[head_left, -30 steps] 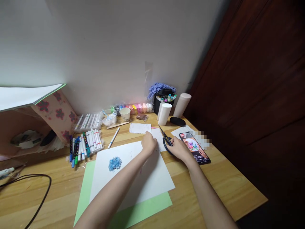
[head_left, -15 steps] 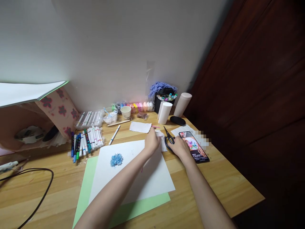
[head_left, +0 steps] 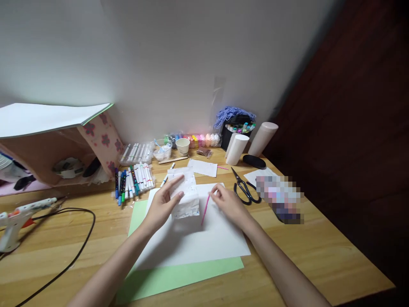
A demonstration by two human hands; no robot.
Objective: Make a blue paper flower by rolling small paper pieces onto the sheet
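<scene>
My left hand (head_left: 161, 204) holds a small white speckled paper piece (head_left: 184, 195) upright over the large white sheet (head_left: 198, 238), thumb in front and fingers behind it. My right hand (head_left: 227, 204) pinches a thin pink stick (head_left: 205, 209) that slants down onto the white sheet. The white sheet lies on a light green sheet (head_left: 166, 279). Black scissors (head_left: 244, 188) lie on the table to the right of my right hand, untouched.
Markers (head_left: 132, 180) lie in rows at the back left, with a paper cup (head_left: 182, 146), coloured clay tubs (head_left: 201, 140), two white cylinders (head_left: 237, 149) and a marker pot with purple yarn (head_left: 235, 121) along the wall. A glue gun (head_left: 17, 217) and black cable (head_left: 68, 251) lie left. A blurred-out phone (head_left: 279, 197) lies right.
My right hand let go of the scissors and now holds a pink stick. My left hand lifted the speckled paper piece over the white sheet. The view shifted left; the blue clump is hidden.
</scene>
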